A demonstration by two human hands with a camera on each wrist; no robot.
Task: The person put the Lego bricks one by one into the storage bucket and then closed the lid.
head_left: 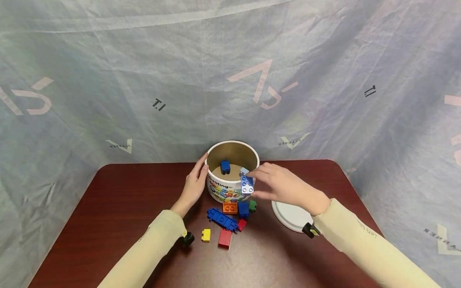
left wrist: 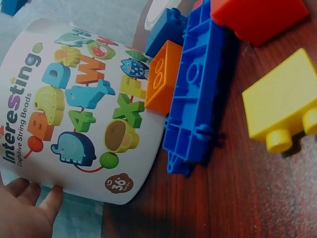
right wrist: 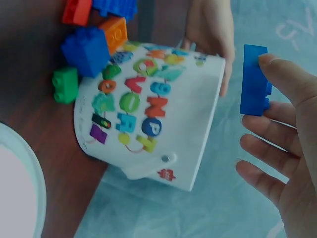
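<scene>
A white printed bucket (head_left: pixel 219 193) stands upright at the back of the table. My left hand (head_left: pixel 192 186) rests against its left side, fingers extended along the wall near the rim; fingertips touch the bucket in the left wrist view. Above the rim's right front, my right hand (head_left: pixel 284 187) pinches a blue brick (right wrist: pixel 252 82) between thumb and fingers, studs visible in the head view. Inside the bucket are another blue brick (head_left: pixel 225 167) and a pale blue piece (head_left: pixel 244 171), partly hidden by the held brick.
In front of the bucket lie a long blue toy base (head_left: pixel 222 219), an orange brick (head_left: pixel 229 208), a blue brick (head_left: pixel 243 209), a green brick (head_left: pixel 253 205), red bricks (head_left: pixel 225 238) and a yellow brick (head_left: pixel 206 235). A white lid (head_left: pixel 293 216) lies under the right forearm.
</scene>
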